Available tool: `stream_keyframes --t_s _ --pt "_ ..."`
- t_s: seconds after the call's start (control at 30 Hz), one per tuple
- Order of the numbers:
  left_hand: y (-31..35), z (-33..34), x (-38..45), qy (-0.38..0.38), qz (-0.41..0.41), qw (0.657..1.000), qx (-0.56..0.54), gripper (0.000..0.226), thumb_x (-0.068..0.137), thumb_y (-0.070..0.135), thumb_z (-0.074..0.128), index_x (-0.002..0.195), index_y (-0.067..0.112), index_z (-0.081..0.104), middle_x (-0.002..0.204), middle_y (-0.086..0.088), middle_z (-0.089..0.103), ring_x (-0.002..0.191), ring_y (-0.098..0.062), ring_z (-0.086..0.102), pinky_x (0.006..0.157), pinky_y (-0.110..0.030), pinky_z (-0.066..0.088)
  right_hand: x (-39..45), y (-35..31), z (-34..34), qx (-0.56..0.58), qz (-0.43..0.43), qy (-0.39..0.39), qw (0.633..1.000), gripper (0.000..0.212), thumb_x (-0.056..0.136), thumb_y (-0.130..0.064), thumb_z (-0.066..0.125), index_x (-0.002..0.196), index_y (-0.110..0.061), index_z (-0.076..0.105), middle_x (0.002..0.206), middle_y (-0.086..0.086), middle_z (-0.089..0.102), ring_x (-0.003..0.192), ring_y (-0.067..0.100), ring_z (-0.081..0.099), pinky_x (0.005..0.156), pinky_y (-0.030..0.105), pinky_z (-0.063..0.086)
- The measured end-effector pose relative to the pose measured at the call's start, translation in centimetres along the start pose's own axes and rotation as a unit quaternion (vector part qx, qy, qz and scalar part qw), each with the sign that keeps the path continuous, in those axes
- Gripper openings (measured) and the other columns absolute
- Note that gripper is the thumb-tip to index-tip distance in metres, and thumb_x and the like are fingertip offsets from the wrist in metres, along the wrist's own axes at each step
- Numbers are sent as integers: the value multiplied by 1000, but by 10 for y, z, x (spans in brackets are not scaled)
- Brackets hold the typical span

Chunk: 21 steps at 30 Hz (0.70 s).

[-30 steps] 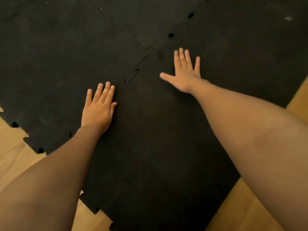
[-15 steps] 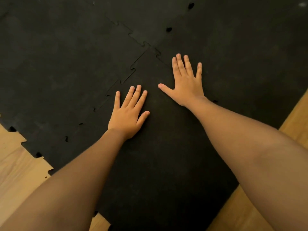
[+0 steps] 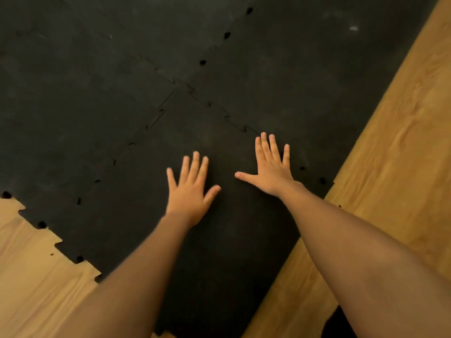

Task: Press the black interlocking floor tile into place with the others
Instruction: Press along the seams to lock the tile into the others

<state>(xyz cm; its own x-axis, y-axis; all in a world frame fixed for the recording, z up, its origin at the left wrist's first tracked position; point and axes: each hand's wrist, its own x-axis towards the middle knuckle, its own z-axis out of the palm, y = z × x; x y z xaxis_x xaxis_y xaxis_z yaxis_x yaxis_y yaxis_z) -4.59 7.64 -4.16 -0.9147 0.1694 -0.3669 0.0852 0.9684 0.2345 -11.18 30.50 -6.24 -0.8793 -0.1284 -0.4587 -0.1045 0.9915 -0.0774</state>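
The black interlocking floor tile [image 3: 214, 240] lies flat on the wood floor in the lower middle of the head view, its far corner meeting the other black tiles [image 3: 85, 98]. My left hand [image 3: 191, 191] rests palm down on it with fingers spread. My right hand [image 3: 271, 167] is also flat and spread, its fingertips near the toothed seam [image 3: 227, 117] on the tile's right side. The left seam [image 3: 156, 118] shows small gaps between the teeth. Neither hand holds anything.
Light wood floor [image 3: 390, 142] runs along the right edge of the mat and shows again at the lower left [image 3: 29, 264]. The mat's lower left edge has exposed jigsaw teeth [image 3: 56, 242]. A dark shape [image 3: 334, 323] sits at the bottom right under my arm.
My left hand has moved right, off the left seam onto the middle of the tile. My right hand has slid back along the right seam toward the wood floor. The view has shifted.
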Motion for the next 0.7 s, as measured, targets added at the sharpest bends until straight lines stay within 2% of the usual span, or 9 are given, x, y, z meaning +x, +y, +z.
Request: stream_keyframes --t_s 0.13,0.2,0.33,0.4,0.53,0.6,0.7 --pt "12 20 -14 -68 -25 996 50 87 82 77 13 142 31 -30 153 3 -34 139 -23 -34 108 -56 -20 4 4 -1 9 -15 -28 999 137 57 -100 29 150 -18 -28 155 1 -36 134 20 -40 106 54 -22" --pt "11 9 -12 -91 -17 994 55 88 84 76 21 143 32 -28 155 3 -31 140 -23 -31 113 -57 -13 1 3 -8 22 -16 -51 998 138 61 -97 40 151 -18 -27 155 2 -36 135 21 -39 106 54 -21" --pt "21 -20 -14 -126 -29 992 6 86 88 68 35 150 30 -12 161 1 -18 146 -23 -18 117 -55 2 -7 6 -27 72 -29 -73 994 133 71 -82 59 153 -17 -23 157 3 -32 142 22 -31 111 50 -17" --pt "26 -20 -27 -129 -35 991 -11 87 88 65 40 150 32 -12 161 2 -18 146 -24 -18 115 -56 1 -21 17 -24 85 3 -60 995 136 70 -81 63 153 -16 -23 157 4 -32 143 22 -29 112 47 -15" --pt "26 -2 -57 -172 -26 985 12 95 85 66 46 144 37 -23 157 2 -28 142 -23 -26 114 -59 -4 -67 44 -2 99 133 -71 984 141 64 -89 57 151 -14 -27 156 7 -34 143 24 -29 113 46 -14" --pt "27 6 -59 -177 -33 984 6 97 83 70 44 139 38 -28 155 1 -33 138 -22 -32 113 -59 -7 -78 46 7 101 159 -63 980 143 61 -93 52 151 -13 -26 157 8 -31 143 24 -28 114 45 -14" --pt "31 18 -56 -186 -49 981 16 101 78 80 36 137 37 -33 149 1 -41 133 -23 -38 109 -58 -15 -78 36 13 122 181 -68 974 151 52 -99 48 148 -13 -30 155 8 -36 140 27 -34 105 46 -24"
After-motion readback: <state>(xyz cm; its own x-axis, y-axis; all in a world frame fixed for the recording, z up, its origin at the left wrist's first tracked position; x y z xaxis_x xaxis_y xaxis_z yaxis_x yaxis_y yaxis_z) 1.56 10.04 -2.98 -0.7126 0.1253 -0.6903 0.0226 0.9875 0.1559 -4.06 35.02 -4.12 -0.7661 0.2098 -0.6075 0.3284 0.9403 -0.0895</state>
